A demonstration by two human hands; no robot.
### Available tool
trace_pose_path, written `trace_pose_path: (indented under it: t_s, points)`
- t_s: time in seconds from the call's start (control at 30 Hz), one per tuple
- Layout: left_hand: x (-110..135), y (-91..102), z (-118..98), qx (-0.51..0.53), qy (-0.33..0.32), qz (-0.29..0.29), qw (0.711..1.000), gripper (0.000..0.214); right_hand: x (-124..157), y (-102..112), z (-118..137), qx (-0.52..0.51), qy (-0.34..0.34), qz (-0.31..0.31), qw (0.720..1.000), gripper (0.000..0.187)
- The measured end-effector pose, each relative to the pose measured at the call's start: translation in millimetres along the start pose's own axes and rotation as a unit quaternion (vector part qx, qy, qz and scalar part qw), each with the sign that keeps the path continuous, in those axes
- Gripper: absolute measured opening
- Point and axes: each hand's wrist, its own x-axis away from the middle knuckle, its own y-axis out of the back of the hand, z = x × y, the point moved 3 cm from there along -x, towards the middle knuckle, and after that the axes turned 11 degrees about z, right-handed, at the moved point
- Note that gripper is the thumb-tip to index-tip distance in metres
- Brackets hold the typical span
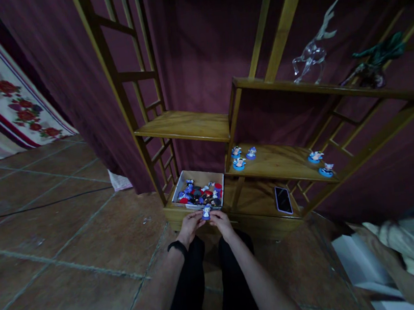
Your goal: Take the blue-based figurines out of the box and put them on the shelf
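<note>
My left hand [191, 224] and my right hand [221, 221] meet in front of me, fingers pinched together on one small blue-and-white figurine [206, 213]. They hover just before the near edge of a white box [181, 183] filled with several small figurines and round bases in blue, red and black. The box sits on the lowest board of a wooden shelf unit [185, 125]. A black band [177, 247] circles my left wrist. My black-trousered legs show below my arms.
Several figurines on blue bases stand on the middle shelf [278, 165]: one group at the left [242, 157], two at the right [321, 162]. A phone [283, 200] lies on the bottom board. A glass deer [312, 52] and a dark figure [374, 61] stand higher up. A cable [45, 204] crosses the tiled floor.
</note>
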Motion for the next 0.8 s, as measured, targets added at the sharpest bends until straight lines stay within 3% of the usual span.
trace_pose_path:
  t_s: [0.4, 0.8]
  points:
    - [-1.9, 0.4, 1.6, 0.008, 0.008, 0.030, 0.999, 0.017, 2.6, -2.3, 4.9, -0.040, 0.006, -0.006, 0.999, 0.028]
    - [-2.7, -0.3, 2.5, 0.006, 0.019, 0.012, 1.000, 0.011, -1.4, 1.1, -3.1, -0.028, 0.011, -0.004, 1.000, 0.027]
